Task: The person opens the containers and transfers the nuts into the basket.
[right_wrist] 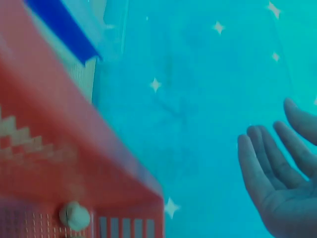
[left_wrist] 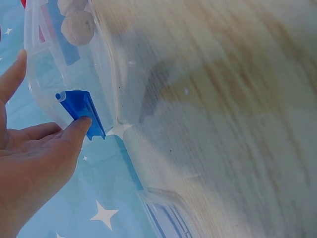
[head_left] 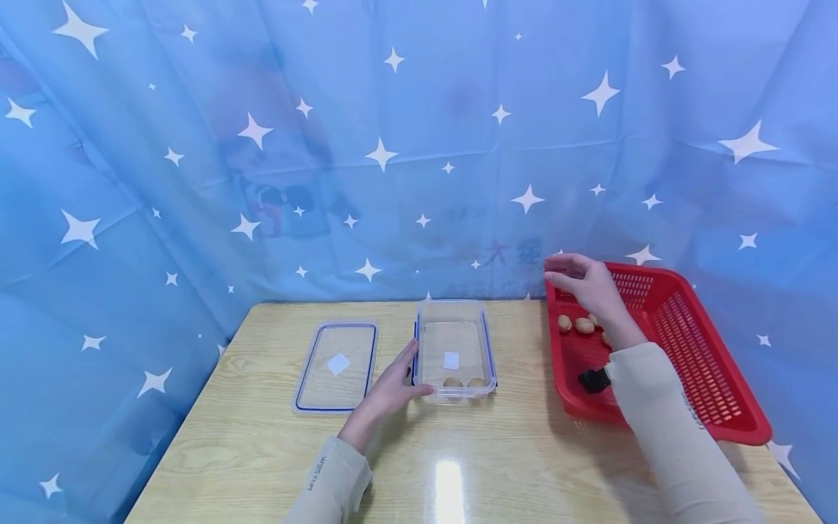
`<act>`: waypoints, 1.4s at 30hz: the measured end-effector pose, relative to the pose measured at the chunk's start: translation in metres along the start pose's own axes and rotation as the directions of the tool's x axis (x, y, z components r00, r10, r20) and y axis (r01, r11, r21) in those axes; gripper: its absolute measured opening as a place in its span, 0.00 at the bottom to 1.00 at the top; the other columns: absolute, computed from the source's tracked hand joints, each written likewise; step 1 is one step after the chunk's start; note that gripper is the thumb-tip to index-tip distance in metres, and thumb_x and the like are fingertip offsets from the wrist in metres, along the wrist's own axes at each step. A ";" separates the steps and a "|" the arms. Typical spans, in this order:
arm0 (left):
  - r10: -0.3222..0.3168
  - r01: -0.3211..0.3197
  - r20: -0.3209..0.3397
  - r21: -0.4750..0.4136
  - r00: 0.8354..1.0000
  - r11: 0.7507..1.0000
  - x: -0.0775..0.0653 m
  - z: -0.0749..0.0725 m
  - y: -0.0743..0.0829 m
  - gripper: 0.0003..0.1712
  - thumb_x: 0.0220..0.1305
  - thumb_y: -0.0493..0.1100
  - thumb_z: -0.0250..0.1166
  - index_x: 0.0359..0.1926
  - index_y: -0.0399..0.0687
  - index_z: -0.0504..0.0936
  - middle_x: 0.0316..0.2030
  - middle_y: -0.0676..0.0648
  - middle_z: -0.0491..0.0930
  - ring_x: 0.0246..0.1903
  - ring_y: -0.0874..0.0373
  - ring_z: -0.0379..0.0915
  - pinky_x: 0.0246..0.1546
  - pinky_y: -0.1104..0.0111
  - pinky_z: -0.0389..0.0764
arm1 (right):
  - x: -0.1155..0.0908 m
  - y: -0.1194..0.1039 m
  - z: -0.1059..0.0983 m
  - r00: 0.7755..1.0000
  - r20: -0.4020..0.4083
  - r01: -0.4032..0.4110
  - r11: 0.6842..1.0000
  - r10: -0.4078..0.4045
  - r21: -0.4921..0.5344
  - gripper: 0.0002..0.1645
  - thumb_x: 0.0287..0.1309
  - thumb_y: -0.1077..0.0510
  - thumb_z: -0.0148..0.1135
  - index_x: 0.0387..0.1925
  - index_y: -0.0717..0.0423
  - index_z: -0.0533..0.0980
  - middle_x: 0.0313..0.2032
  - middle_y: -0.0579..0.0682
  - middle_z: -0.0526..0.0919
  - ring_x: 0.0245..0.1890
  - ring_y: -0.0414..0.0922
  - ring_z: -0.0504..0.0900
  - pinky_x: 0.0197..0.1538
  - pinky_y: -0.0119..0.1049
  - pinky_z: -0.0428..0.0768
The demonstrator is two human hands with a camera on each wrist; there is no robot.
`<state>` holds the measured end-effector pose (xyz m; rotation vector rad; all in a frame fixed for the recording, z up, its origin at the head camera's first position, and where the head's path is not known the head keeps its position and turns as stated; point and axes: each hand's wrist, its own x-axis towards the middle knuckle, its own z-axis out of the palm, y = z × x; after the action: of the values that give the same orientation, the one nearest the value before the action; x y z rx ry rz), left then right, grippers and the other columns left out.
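Note:
My left hand (head_left: 390, 389) rests at the near left corner of a clear plastic food container (head_left: 489, 353). Its fingers lie along the left side, and the thumb touches the front rim. Up close, the thumb rests against a blue locking clip (left_wrist: 85, 111). Two round, tan, walnut-like pieces (left_wrist: 78, 29) lie at the container's near end. Over the left rim of a red plastic basket (head_left: 720, 349) hovers my right hand (head_left: 597, 291), fingers loosely bent with nothing visible between them. Several more walnut-like pieces (head_left: 585, 325) lie inside the basket, partly hidden by my right arm.
A clear lid with a blue seal (head_left: 336, 393) lies flat on the wooden table (head_left: 524, 451), left of the container. Behind the table hangs a blue curtain with white stars (head_left: 452, 109). A black strap piece (head_left: 594, 380) shows at my right cuff.

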<state>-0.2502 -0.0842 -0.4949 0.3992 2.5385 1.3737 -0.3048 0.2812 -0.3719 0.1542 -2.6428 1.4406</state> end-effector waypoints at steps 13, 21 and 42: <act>-0.010 0.010 0.001 -0.014 1.000 1.000 0.003 -0.003 0.001 0.54 0.62 0.46 0.70 0.79 0.47 0.46 0.80 0.43 0.41 0.76 0.38 0.50 0.77 0.44 0.53 | -0.003 -0.022 0.075 0.979 0.158 0.110 0.988 -0.126 0.106 0.25 0.68 0.55 0.61 0.61 0.63 0.74 0.59 0.64 0.80 0.57 0.58 0.80 0.61 0.49 0.81; 0.005 -0.005 0.005 0.001 1.000 1.000 0.004 -0.002 0.000 0.54 0.61 0.46 0.70 0.79 0.45 0.47 0.80 0.41 0.42 0.77 0.38 0.47 0.77 0.45 0.52 | -0.013 -0.006 0.132 0.932 0.309 0.135 0.973 -0.188 0.187 0.24 0.67 0.58 0.61 0.61 0.66 0.74 0.58 0.66 0.80 0.56 0.59 0.82 0.58 0.44 0.85; 0.016 -0.016 0.011 0.023 1.000 1.000 0.004 -0.002 -0.002 0.55 0.61 0.47 0.71 0.79 0.45 0.47 0.80 0.40 0.43 0.74 0.36 0.54 0.76 0.44 0.57 | -0.017 0.001 0.192 0.702 0.708 0.124 0.992 -0.082 -0.008 0.20 0.65 0.61 0.61 0.55 0.69 0.77 0.52 0.64 0.84 0.53 0.56 0.82 0.58 0.45 0.82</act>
<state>-0.2550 -0.0859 -0.4958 0.4307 2.5497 1.3457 -0.3004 0.1205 -0.4788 1.0386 -3.1629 1.4768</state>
